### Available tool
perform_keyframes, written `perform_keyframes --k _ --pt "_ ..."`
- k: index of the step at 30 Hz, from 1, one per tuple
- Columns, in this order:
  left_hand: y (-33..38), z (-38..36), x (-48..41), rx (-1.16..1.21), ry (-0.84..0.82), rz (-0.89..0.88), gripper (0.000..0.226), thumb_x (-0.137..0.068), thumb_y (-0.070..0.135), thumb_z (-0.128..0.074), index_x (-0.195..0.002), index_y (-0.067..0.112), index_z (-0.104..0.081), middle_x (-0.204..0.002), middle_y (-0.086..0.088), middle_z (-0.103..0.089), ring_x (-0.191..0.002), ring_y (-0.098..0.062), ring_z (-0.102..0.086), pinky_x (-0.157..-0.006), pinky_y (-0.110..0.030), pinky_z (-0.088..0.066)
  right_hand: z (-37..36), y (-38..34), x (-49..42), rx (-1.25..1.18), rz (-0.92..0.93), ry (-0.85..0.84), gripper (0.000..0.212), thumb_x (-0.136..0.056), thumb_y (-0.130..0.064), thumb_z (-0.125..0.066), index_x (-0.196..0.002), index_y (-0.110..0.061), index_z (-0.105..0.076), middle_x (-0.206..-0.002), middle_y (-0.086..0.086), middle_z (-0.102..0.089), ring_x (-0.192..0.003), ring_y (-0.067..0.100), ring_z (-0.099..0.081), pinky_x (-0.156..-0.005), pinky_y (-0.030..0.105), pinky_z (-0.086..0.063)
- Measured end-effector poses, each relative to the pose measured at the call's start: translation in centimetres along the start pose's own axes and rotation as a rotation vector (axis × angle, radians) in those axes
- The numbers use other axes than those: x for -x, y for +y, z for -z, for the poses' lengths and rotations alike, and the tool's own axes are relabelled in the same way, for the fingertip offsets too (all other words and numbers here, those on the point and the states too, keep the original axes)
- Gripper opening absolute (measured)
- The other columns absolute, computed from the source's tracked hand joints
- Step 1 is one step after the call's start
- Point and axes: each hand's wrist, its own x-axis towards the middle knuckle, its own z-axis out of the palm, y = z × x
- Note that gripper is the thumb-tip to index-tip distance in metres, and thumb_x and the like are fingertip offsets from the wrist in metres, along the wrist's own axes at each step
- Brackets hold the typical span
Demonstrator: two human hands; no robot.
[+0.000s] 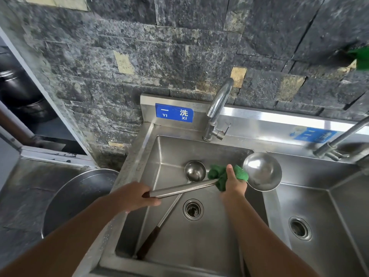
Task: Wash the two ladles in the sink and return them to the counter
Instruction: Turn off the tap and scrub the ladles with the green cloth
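Gripping the dark end of the large round-bowled steel ladle [261,171], the left hand [135,195] holds it over the stainless steel sink [169,152]. Further along the shaft, just short of the bowl, the right hand [233,185] clamps a crumpled green cloth [216,173] round it. Below both grips, the smaller brown-handled steel ladle [195,170] lies in the basin.

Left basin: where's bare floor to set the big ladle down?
Bare: left basin floor between the small ladle handle, the drain and the near wall. The right basin floor around its own drain is bare too. Crowded: the back, around the small ladle's bowl, big ladle, green cloth, left hand and right hand.
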Motion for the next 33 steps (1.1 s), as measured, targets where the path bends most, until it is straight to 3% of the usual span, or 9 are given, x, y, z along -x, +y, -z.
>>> perform_keyframes --k 3,7,9,14,18,23,26,28,33 --pt "2.1 0.5 -0.6 0.145 -0.057 -0.002 0.046 -0.09 0.06 -0.055 -0.085 0.014 -0.061 -0.058 0.0 -0.06 -0.041 -0.008 -0.051 -0.05 -0.021 -0.049 -0.2 1.0 1.5 -0.045 -0.053 -0.014 0.047 -0.083 -0.028 -0.078 -0.122 -0.012 -0.057 -0.112 0.01 -0.065 -0.099 0.03 -0.067 -0.069 0.045 -0.06" --pt "8.5 1.0 -2.6 0.294 -0.036 -0.084 0.044 -0.1 0.044 -0.044 -0.084 0.005 -0.059 -0.057 -0.009 -0.064 -0.04 -0.019 -0.053 -0.044 -0.025 -0.046 -1.5 3.6 5.0 -0.085 -0.153 -0.145 0.017 -0.09 -0.018 -0.07 -0.099 -0.01 -0.058 -0.075 0.009 -0.07 -0.061 0.025 -0.067 -0.051 0.035 -0.056" --pt "10.6 0.9 -3.8 0.42 -0.048 0.005 0.047 -0.101 0.042 -0.042 -0.089 0.001 -0.061 -0.059 -0.01 -0.065 -0.04 -0.021 -0.056 -0.043 -0.025 -0.046 -2.0 4.9 6.5 -0.106 -0.151 -0.206 0.012 -0.093 -0.016 -0.066 -0.098 -0.006 -0.06 -0.072 0.013 -0.069 -0.054 0.025 -0.065 -0.044 0.031 -0.053" --pt "11.4 -0.9 -3.9 0.461 0.018 0.109 0.046 -0.099 0.046 -0.049 -0.093 0.002 -0.063 -0.062 -0.009 -0.063 -0.03 -0.009 -0.043 -0.034 -0.019 -0.033 -1.1 5.6 6.8 -0.107 -0.135 -0.273 0.028 -0.093 -0.017 -0.066 -0.114 0.001 -0.06 -0.099 0.021 -0.071 -0.083 0.032 -0.071 -0.062 0.037 -0.061" --pt "10.5 -0.9 -4.0 0.338 0.152 0.074 0.055 -0.098 0.049 -0.05 -0.086 -0.003 -0.064 -0.054 0.001 -0.052 -0.035 -0.008 -0.041 -0.044 -0.02 -0.037 2.0 4.0 6.2 0.028 -0.08 -0.2 0.028 -0.091 -0.019 -0.069 -0.111 -0.001 -0.063 -0.096 0.018 -0.071 -0.081 0.029 -0.071 -0.059 0.032 -0.059" --pt "8.6 0.0 -3.4 0.256 0.089 0.081 0.044 -0.102 0.046 -0.041 -0.079 0.012 -0.057 -0.053 0.005 -0.049 -0.03 -0.005 -0.033 -0.037 -0.018 -0.035 5.1 0.6 5.0 -0.051 0.017 -0.238 0.037 -0.093 -0.028 -0.065 -0.119 -0.002 -0.059 -0.107 0.02 -0.071 -0.089 0.032 -0.073 -0.064 0.036 -0.058" --pt "8.5 -0.3 -3.1 0.173 0.062 0.047 0.043 -0.101 0.047 -0.044 -0.077 0.014 -0.057 -0.057 0.005 -0.051 -0.037 -0.006 -0.037 -0.042 -0.02 -0.036 4.4 -1.3 4.0 -0.052 0.046 -0.296 0.047 -0.091 -0.039 -0.065 -0.125 -0.007 -0.057 -0.116 0.02 -0.067 -0.103 0.034 -0.069 -0.082 0.047 -0.059" --pt "8.8 -0.7 -3.1 0.14 0.057 0.013 0.045 -0.099 0.051 -0.045 -0.078 0.013 -0.059 -0.06 0.004 -0.051 -0.044 -0.009 -0.04 -0.048 -0.023 -0.035 3.5 -2.0 3.3 0.036 0.049 -0.279 0.042 -0.089 -0.039 -0.068 -0.122 -0.015 -0.059 -0.117 0.015 -0.067 -0.106 0.033 -0.067 -0.093 0.053 -0.055" --pt "9.9 -2.5 -2.6 0.056 0.124 -0.03 0.047 -0.097 0.055 -0.046 -0.077 0.015 -0.058 -0.06 0.005 -0.052 -0.048 -0.009 -0.045 -0.047 -0.023 -0.034 1.5 -1.4 3.0 0.207 0.142 -0.198 0.029 -0.094 -0.035 -0.061 -0.117 -0.017 -0.059 -0.113 0.009 -0.062 -0.106 0.029 -0.061 -0.097 0.053 -0.052"
